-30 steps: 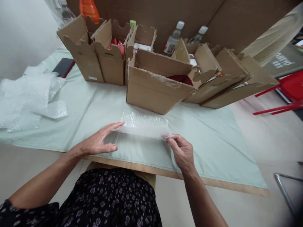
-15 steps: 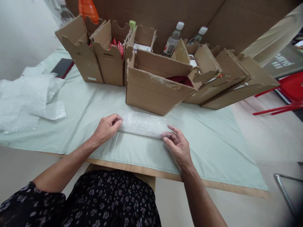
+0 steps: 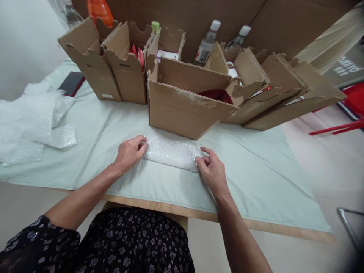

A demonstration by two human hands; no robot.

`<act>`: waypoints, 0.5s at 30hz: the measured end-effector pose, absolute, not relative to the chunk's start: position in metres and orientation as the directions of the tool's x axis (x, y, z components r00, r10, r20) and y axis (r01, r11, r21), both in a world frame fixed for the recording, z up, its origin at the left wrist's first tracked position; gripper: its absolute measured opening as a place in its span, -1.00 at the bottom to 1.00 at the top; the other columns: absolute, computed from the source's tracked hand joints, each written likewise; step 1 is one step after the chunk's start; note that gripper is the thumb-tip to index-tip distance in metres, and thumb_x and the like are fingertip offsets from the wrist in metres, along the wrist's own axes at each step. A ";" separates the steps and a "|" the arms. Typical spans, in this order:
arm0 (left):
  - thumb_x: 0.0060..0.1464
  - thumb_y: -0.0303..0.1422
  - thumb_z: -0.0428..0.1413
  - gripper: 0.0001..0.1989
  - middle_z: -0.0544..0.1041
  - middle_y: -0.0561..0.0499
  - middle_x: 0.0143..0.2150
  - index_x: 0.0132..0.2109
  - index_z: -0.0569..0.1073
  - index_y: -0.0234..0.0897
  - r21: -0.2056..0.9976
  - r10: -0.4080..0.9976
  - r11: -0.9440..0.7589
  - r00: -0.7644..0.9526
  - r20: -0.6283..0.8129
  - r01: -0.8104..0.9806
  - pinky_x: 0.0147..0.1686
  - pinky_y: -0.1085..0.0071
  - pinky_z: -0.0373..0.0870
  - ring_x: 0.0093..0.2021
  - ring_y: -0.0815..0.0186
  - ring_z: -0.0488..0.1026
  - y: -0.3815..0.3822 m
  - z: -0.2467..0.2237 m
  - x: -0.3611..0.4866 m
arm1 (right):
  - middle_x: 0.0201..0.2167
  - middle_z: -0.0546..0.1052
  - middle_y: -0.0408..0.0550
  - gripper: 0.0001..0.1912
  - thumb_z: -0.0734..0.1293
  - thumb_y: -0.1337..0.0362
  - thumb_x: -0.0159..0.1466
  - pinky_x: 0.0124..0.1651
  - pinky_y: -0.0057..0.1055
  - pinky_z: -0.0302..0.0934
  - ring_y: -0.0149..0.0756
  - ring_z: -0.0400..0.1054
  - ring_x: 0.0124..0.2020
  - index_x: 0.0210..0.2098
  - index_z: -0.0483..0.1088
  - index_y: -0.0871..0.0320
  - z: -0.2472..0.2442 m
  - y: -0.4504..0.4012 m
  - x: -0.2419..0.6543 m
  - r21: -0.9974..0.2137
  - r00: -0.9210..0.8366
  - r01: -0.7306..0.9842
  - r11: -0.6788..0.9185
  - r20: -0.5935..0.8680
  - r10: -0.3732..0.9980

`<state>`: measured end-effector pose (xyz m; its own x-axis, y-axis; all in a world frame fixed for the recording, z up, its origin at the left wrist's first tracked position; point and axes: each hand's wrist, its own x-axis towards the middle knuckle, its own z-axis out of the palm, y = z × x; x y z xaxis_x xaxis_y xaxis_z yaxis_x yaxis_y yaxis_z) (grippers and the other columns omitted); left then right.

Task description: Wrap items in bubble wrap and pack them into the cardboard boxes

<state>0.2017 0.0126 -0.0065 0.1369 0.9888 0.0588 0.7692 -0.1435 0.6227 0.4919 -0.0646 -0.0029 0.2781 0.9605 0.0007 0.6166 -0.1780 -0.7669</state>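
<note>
A folded strip of bubble wrap (image 3: pixel 173 152) lies flat on the pale green tablecloth, between my two hands. My left hand (image 3: pixel 130 152) pinches its left end between thumb and fingers. At the right end, my right hand (image 3: pixel 212 168) has its thumb and curled fingers closed on the edge, the index finger reaching a little past the corner. Whether anything is inside the wrap cannot be made out. Just behind the strip stands an open cardboard box (image 3: pixel 182 110) with something dark red in it.
More bubble wrap (image 3: pixel 31 125) is heaped at the left, by a dark phone-like slab (image 3: pixel 71 83). Several cardboard holders (image 3: pixel 125 76) line the back, with clear bottles (image 3: pixel 207 43) and an orange object (image 3: pixel 100 12) behind. A red chair (image 3: pixel 354 102) stands at the right.
My right thumb and fingers have closed onto the strip's right end, which looks flatter now. The left hand keeps its pinch. The whole view has shifted slightly.
</note>
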 end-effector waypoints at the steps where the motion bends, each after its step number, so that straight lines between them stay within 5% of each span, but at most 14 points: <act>1: 0.13 -0.26 0.06 -0.74 0.64 0.00 -0.33 -0.11 0.56 -0.20 0.588 0.988 -0.154 0.138 0.072 0.794 -0.27 0.32 0.39 -0.34 0.21 0.55 0.012 -0.008 0.203 | -0.57 0.44 -0.22 -0.47 0.26 0.09 0.28 -0.24 -0.29 0.24 -0.28 0.34 -0.49 0.15 0.41 0.22 -0.004 -0.064 0.491 -0.734 0.288 0.653 -0.187 0.012 0.958; 7: 0.18 -0.36 0.09 -0.72 0.66 -0.01 -0.33 0.01 0.56 -0.23 0.428 0.971 -0.227 0.169 0.170 0.875 -0.27 0.35 0.41 -0.30 0.19 0.60 0.010 -0.014 0.208 | -0.47 0.56 -0.13 -0.49 0.23 0.20 0.26 -0.27 -0.32 0.19 -0.20 0.45 -0.41 0.17 0.43 0.16 -0.010 -0.065 0.485 -0.519 0.307 0.822 -0.236 0.055 0.950; 15: 0.21 -0.35 0.12 -0.74 0.64 0.01 -0.37 0.02 0.56 -0.22 0.367 0.949 -0.281 0.200 0.244 0.887 -0.27 0.36 0.40 -0.32 0.19 0.59 0.012 -0.021 0.207 | -0.48 0.57 -0.12 -0.52 0.23 0.20 0.27 -0.34 -0.34 0.14 -0.19 0.45 -0.43 0.14 0.44 0.15 -0.017 -0.068 0.484 -0.477 0.288 0.858 -0.194 0.133 0.948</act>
